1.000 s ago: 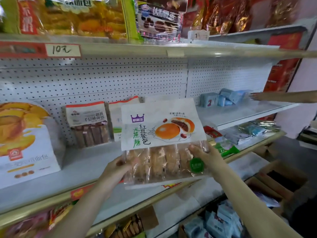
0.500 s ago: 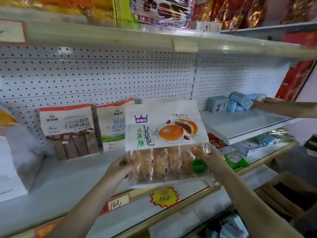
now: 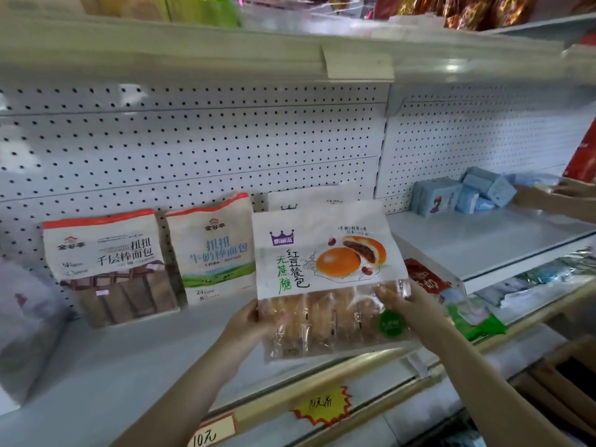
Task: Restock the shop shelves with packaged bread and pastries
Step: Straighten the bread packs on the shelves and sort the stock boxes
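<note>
I hold a red bean bun pack (image 3: 325, 266) upright over the front of the white middle shelf (image 3: 122, 369). It has a white printed top and a clear lower half showing several buns. My left hand (image 3: 248, 327) grips its lower left edge. My right hand (image 3: 403, 301) grips the lower right side, fingers over the clear film. Behind it a matching white pack (image 3: 309, 198) leans on the pegboard, mostly hidden. To the left stand a brown bread stick bag (image 3: 109, 269) and a green milk bread stick bag (image 3: 216, 250).
Another person's hand (image 3: 561, 191) reaches onto the right shelf beside blue boxes (image 3: 464, 195). A pale bag (image 3: 25, 317) sits at far left. Price tags (image 3: 322, 404) hang on the shelf edge. Cardboard boxes (image 3: 561, 382) stand at lower right. The shelf above (image 3: 193, 46) overhangs.
The view has shifted right and closer to the shelf. The bun pack stays held in both hands and sits slightly further in toward the pegboard. The other person's hand moved right.
</note>
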Available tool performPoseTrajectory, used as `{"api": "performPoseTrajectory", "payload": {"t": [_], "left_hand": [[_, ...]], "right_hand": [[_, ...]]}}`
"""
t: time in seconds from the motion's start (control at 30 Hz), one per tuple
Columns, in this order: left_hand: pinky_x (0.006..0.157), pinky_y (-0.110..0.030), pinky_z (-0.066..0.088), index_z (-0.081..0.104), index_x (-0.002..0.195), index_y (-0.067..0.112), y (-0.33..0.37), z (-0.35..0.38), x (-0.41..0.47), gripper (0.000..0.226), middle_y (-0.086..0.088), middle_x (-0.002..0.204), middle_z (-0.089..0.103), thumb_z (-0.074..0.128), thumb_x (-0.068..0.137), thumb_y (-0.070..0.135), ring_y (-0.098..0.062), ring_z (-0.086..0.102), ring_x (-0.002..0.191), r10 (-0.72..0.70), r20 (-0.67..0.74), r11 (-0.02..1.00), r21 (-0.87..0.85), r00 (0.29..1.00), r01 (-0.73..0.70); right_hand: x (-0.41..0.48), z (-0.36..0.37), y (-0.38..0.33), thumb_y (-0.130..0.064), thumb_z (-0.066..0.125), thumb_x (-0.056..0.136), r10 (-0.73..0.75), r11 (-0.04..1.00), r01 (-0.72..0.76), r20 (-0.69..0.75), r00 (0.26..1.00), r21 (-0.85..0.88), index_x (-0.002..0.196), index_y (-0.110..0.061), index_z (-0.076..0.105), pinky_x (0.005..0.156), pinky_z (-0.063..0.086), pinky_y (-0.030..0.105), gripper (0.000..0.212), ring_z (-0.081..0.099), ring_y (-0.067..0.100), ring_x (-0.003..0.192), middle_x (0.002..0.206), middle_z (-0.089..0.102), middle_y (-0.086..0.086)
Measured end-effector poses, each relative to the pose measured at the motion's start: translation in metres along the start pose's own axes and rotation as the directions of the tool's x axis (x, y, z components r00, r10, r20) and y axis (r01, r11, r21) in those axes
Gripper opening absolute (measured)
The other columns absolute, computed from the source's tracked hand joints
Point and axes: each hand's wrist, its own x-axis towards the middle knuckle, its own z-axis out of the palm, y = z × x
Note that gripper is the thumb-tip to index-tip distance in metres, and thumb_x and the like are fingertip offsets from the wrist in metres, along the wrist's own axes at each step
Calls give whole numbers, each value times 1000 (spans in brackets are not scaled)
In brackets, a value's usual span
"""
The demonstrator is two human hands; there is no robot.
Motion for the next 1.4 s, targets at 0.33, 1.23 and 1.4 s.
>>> {"api": "performPoseTrajectory", "payload": {"t": [0.33, 1.23, 1.4], "left_hand": [[81, -23, 54, 59, 119, 24, -11, 45, 38, 46, 5, 109, 73, 81, 79, 16, -9, 71, 96, -35, -81, 999, -26, 996, 33], [99, -46, 51, 53, 133, 33, -24, 90, 82, 56, 11, 122, 69, 76, 82, 35, -10, 65, 112, 70, -297, 963, -228, 952, -142], [103, -51, 47, 57, 131, 29, -16, 86, 102, 62, 7, 121, 70, 76, 74, 44, -14, 65, 115, 46, -279, 964, -240, 959, -116]], "right_hand": [[62, -36, 28, -25, 63, 94, 80, 996, -74, 154, 985, -47, 98, -9, 67, 76, 54, 27, 18, 68, 21, 87, 92, 72, 10], [147, -41, 56, -56, 63, 87, 101, 994, -106, 153, 983, 27, 118, -5, 46, 97, 43, 44, 62, 48, 13, 100, 97, 49, -4], [164, -33, 56, -54, 57, 92, 118, 993, -119, 75, 990, -1, 96, -7, 47, 82, 41, 36, 48, 41, 12, 75, 82, 41, 0]]}}
